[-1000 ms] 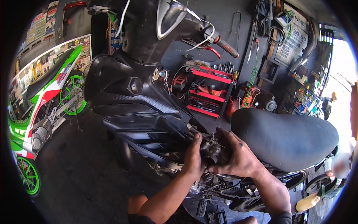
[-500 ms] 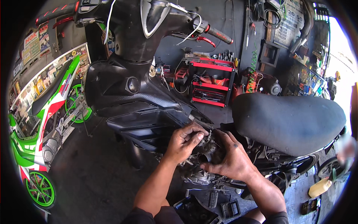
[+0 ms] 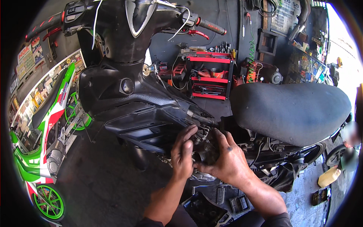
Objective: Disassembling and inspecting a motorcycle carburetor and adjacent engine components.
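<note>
Between my two hands sits a carburetor [image 3: 204, 148], a dark metal part with a round opening, at the middle of the black motorcycle [image 3: 149, 125]. My right hand [image 3: 231, 160] curves around its right side, thumb low by the opening and fingertips on top. On the other side my left hand [image 3: 183, 155] stands beside it with fingers stretched upward and thumb raised; nothing shows in them. Thin cables and small fittings [image 3: 203, 130] lie just past the left fingertips. The hands partly cover the carburetor's sides.
The black seat [image 3: 291, 113] rises to the right. Under my hands are a kick pedal [image 3: 220, 195], a dark plastic cover [image 3: 204, 212] and a small black tray [image 3: 239, 204]. A red tool cart [image 3: 210, 58] stands behind, a green-and-white motorcycle [image 3: 36, 162] at left, a yellowish jug [image 3: 329, 177] at right.
My left hand's bent, pinching fingers have straightened and come away from the small fitting on top. My right hand stays around the carburetor. The view has shifted slightly.
</note>
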A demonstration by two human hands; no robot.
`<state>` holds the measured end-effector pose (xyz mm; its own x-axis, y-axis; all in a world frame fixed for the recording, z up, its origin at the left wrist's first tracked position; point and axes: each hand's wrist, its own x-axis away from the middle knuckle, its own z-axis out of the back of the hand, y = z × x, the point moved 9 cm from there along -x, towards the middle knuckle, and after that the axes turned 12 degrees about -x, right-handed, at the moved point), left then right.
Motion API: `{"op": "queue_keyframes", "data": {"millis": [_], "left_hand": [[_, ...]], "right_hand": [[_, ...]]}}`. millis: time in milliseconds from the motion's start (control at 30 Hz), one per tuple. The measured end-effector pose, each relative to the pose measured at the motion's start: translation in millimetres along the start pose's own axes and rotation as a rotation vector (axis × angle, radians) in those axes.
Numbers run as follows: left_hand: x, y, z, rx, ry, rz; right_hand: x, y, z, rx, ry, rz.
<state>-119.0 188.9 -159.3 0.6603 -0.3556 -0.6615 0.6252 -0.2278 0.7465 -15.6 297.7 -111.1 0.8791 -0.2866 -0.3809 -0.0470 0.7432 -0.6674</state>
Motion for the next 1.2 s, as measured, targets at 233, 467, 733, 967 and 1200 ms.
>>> {"op": "queue_keyframes", "data": {"millis": [233,467,733,967,1200], "left_hand": [[29,-15,-25,0.363,-0.428,0.143],[8,-16,-13,0.058,-0.381,0.109],[-8,-11,12,0.370,-0.267,0.090],[-13,-20,11,0.311,-0.376,-0.009],[-5,-21,17,0.374,-0.399,-0.006]], "right_hand": [[-5,-1,-6,-0.097,-0.075,-0.135],[-3,3,0,-0.276,-0.102,-0.101],[-141,-39,111,-0.005,0.210,0.272],[-348,-15,157,0.330,0.236,0.463],[-421,-24,138,0.237,-0.040,0.321]]}}
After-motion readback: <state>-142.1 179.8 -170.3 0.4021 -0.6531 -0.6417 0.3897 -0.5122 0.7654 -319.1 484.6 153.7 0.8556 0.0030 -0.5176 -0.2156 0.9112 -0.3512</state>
